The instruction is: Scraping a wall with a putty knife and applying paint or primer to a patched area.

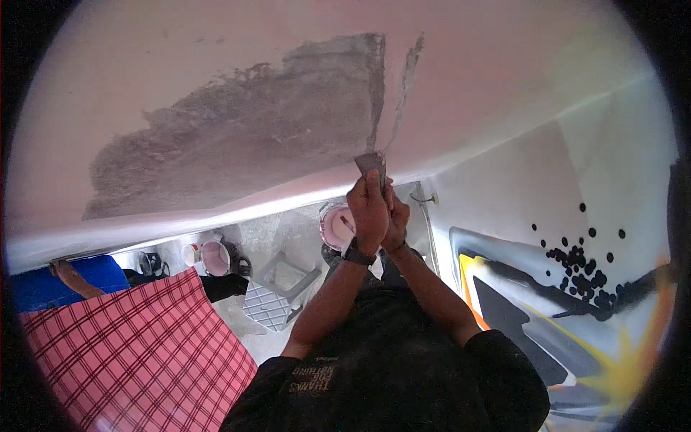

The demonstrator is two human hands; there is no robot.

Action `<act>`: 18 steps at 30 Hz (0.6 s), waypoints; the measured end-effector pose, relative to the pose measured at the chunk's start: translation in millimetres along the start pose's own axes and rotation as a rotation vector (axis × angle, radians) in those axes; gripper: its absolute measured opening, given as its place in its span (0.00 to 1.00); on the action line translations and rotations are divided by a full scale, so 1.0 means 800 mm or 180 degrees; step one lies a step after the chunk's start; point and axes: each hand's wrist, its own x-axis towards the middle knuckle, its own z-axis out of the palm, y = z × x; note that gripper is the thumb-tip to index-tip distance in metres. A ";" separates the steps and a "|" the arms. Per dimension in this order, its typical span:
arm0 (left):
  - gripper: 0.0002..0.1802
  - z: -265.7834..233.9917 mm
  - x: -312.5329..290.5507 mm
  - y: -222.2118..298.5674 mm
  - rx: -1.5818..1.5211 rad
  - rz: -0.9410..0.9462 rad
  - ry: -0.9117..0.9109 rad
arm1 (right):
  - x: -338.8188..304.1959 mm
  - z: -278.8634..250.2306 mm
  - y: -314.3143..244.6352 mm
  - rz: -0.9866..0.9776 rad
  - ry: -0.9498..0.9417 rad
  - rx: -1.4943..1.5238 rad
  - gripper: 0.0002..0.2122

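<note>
My left hand [368, 219], a dark band round its wrist, is closed on a putty knife [370, 163] with its thumb up along the tool. My right hand [397, 222] is pressed close beside it, fingers curled on the same tool; its exact grip is partly hidden. The blade meets the pink wall [475, 101] at the lower end of a narrow groove. Left of the blade spreads a wide, ragged-edged patch of grey plaster [245, 129]. A thin rough grey strip [407, 79] runs just right of the patch.
Below my hands stands a bucket [334, 229] with pinkish material. Farther left are another bucket [216, 259] and a grey plastic step stool [277, 295]. A co-worker's arm [75, 281] and pink checked cloth [137, 353] occupy the lower left. A painted wall [533, 288] rises at right.
</note>
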 end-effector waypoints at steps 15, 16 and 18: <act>0.22 0.002 -0.001 0.000 -0.0327 0.0190 -0.0098 | -0.001 -0.002 -0.001 -0.0153 0.0057 0.0257 0.14; 0.23 0.002 0.000 0.001 -0.0310 0.0176 -0.0122 | 0.000 -0.001 -0.002 -0.0099 0.0024 0.0291 0.14; 0.23 0.002 -0.001 0.004 -0.0293 0.0177 -0.0115 | 0.002 0.000 -0.006 -0.0061 0.0017 0.0345 0.13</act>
